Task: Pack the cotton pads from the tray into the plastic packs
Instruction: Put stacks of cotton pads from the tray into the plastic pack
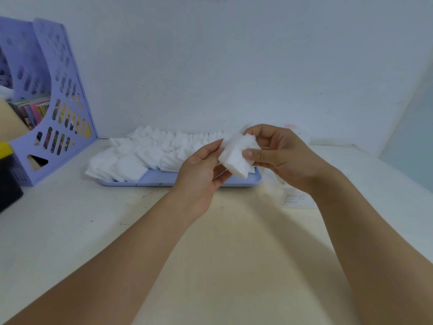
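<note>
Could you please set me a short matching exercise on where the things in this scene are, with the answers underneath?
Things:
1. stack of cotton pads
2. tray
3. file rack
4. plastic pack

Places:
A. standing at the far left of the desk
B. lying on the desk under the right forearm
C. held up between the left hand and the right hand
D. against the wall, heaped with loose pads

Pairs: 1-C, 2-D, 3-A, 4-B

Plastic packs (295,200) at the table's right side lie mostly hidden behind the right hand (281,158) (label print too small to read).
</note>
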### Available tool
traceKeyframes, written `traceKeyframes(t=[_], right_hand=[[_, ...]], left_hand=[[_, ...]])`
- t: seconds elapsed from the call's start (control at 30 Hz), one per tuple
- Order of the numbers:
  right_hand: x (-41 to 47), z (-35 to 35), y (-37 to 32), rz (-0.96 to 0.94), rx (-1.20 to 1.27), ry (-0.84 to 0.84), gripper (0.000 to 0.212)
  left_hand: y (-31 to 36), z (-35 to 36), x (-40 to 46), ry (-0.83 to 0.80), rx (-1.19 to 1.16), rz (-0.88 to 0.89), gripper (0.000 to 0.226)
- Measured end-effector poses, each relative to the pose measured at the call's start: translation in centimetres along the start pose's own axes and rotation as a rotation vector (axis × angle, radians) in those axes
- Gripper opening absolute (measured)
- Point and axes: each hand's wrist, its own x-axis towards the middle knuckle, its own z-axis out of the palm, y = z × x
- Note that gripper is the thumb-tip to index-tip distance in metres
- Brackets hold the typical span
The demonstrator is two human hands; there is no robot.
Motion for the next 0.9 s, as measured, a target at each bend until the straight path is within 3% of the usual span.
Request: traceKeyframes(t=[0.4, 0.63, 0.8, 0.9], right_hand=[[0.0, -0.3, -0.1, -0.037, -0.059, 0.058, 0.023], [0.3, 1.3, 0.4, -0.014, -0.199, 0.115, 0.025], [0.1, 3.6, -0.2, 0.019, -0.352, 0.214, 0.068], [-0.2, 4.9, -0.1, 0.111, -0.381, 0.080, 0.085]], left_hand=[[0.0, 0.3, -0.1, -0.011, 0.036, -0.019, 0.017], [-0.3, 1.0, -0.6, -0.049, 0.110, -0.056, 0.037], [-0.3, 0.6, -0.4, -0.044, 0.329, 0.002, 0.026], [-0.6, 1.3, -0.3, -0.038, 0.385, 0.021, 0.014]])
